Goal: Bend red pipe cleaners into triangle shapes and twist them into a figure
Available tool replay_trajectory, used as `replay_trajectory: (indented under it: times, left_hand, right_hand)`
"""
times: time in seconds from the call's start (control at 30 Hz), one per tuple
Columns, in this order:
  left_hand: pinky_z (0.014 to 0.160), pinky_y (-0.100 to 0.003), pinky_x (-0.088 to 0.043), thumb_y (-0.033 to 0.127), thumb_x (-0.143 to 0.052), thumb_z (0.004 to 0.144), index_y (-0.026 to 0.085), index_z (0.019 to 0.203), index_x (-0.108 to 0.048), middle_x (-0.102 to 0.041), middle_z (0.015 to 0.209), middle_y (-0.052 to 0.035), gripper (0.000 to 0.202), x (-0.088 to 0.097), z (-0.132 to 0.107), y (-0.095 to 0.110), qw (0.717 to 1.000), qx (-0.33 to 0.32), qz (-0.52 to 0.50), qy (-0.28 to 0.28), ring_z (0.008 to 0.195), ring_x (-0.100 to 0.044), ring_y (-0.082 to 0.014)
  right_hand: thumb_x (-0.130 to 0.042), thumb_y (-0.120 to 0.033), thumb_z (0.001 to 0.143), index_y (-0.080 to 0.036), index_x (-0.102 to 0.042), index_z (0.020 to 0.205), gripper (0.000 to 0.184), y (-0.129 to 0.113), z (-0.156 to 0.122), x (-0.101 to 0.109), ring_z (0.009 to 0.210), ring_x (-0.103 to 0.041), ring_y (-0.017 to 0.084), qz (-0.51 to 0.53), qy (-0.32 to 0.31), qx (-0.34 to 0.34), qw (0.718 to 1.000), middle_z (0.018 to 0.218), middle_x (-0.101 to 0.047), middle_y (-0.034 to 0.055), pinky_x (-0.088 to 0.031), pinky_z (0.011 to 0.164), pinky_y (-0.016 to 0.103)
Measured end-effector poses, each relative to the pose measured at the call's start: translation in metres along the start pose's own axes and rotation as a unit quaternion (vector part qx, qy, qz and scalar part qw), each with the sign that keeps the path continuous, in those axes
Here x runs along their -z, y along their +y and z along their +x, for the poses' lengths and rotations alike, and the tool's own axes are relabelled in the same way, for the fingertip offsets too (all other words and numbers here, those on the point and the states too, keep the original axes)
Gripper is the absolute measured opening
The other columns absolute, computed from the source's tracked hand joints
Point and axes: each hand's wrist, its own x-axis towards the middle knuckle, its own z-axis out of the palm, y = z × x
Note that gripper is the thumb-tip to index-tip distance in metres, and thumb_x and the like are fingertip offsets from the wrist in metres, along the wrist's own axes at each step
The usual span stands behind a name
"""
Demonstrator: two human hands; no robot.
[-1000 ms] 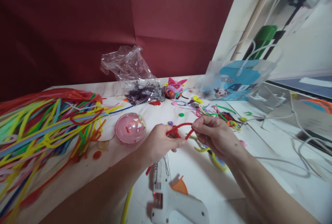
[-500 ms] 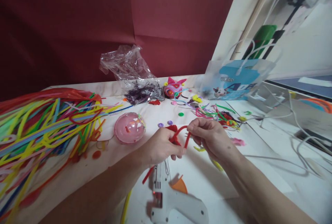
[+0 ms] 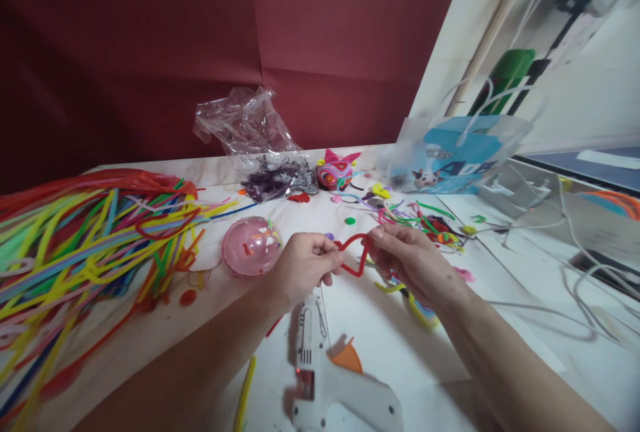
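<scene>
A red pipe cleaner (image 3: 359, 273), bent into a small angular loop, spans the gap between my two hands above the table. My left hand (image 3: 306, 264) pinches its left end between thumb and fingers. On the other side my right hand (image 3: 413, 260) grips the loop's upper right corner, its lower fingers partly hidden. A grey-white hot glue gun (image 3: 345, 392) lies below the hands with a small red light on. Behind my left wrist sits a pink bowl (image 3: 250, 245) with bits of colour in it. Beneath my right hand lies a multicoloured piece with a yellow edge (image 3: 423, 312), partly covered.
Many coloured pipe cleaners (image 3: 100, 239) are heaped at left. Farther back stand a clear plastic bag (image 3: 250, 125), a pink-eared decorated ball (image 3: 336, 171) and a blue-white carrier bag (image 3: 450, 152). White cables (image 3: 575, 265) run along the right. An orange piece (image 3: 347, 357) lies beside the glue gun.
Both hands have spread slightly apart, and the red pipe cleaner between them now shows as a more open, angular loop. More of the multicoloured piece beneath my right hand is visible.
</scene>
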Motion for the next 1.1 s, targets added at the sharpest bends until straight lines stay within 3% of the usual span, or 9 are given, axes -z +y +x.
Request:
replay_trajectory:
  times: [0.23, 0.43, 0.57, 0.73, 1.1]
  left_hand:
    - [0.04, -0.018, -0.035, 0.019, -0.058, 0.068, 0.012, 0.065, -0.056, -0.058, 0.056, -0.0001, 0.008, -0.001, 0.001, 0.0, 0.999, 0.024, -0.036, 0.0, 0.044, -0.051, -0.0071]
    - [0.041, -0.019, -0.035, 0.02, -0.061, 0.065, 0.012, 0.063, -0.057, -0.056, 0.053, 0.0009, 0.009, 0.006, 0.005, 0.004, 0.992, 0.017, -0.101, 0.076, 0.043, -0.049, -0.0069]
    - [0.036, -0.018, -0.029, 0.019, -0.058, 0.066, 0.012, 0.061, -0.056, -0.055, 0.051, 0.0014, 0.009, 0.01, 0.005, 0.005, 0.993, 0.015, -0.106, 0.057, 0.04, -0.044, -0.0055]
    - [0.035, -0.018, -0.027, 0.019, -0.06, 0.063, 0.012, 0.057, -0.054, -0.051, 0.046, 0.003, 0.011, 0.011, 0.0, 0.009, 0.998, 0.012, -0.059, 0.022, 0.037, -0.04, -0.0046]
    - [0.037, -0.019, -0.027, 0.023, -0.06, 0.064, 0.014, 0.056, -0.052, -0.046, 0.043, 0.0045, 0.014, 0.01, -0.005, 0.008, 0.998, 0.032, -0.022, -0.042, 0.037, -0.039, -0.0052]
  right_hand:
    - [-0.072, -0.038, 0.063, -0.015, -0.055, 0.057, 0.029, 0.001, 0.0, -0.001, 0.036, -0.039, 0.006, -0.028, 0.024, 0.006, 0.999, 0.045, -0.047, -0.0045, -0.027, 0.034, 0.019]
    - [-0.069, -0.039, 0.066, -0.014, -0.062, 0.076, 0.028, 0.006, 0.006, -0.001, 0.037, -0.041, 0.006, -0.046, 0.07, 0.024, 0.996, 0.056, -0.055, -0.0015, -0.03, 0.034, 0.02]
    - [-0.069, -0.036, 0.067, -0.015, -0.066, 0.085, 0.028, -0.001, 0.006, -0.002, 0.041, -0.047, 0.008, 0.019, 0.015, 0.017, 1.0, 0.06, -0.058, -0.0011, -0.035, 0.038, 0.02]
    - [-0.073, -0.03, 0.062, -0.014, -0.07, 0.078, 0.023, -0.011, 0.01, -0.006, 0.037, -0.046, 0.007, 0.094, -0.067, -0.01, 0.993, 0.05, -0.054, -0.0033, -0.033, 0.035, 0.019]
    - [-0.077, -0.029, 0.056, -0.014, -0.072, 0.073, 0.023, -0.004, 0.013, 0.0, 0.035, -0.043, 0.005, 0.117, -0.118, -0.045, 0.985, 0.044, -0.053, -0.0038, -0.036, 0.033, 0.017]
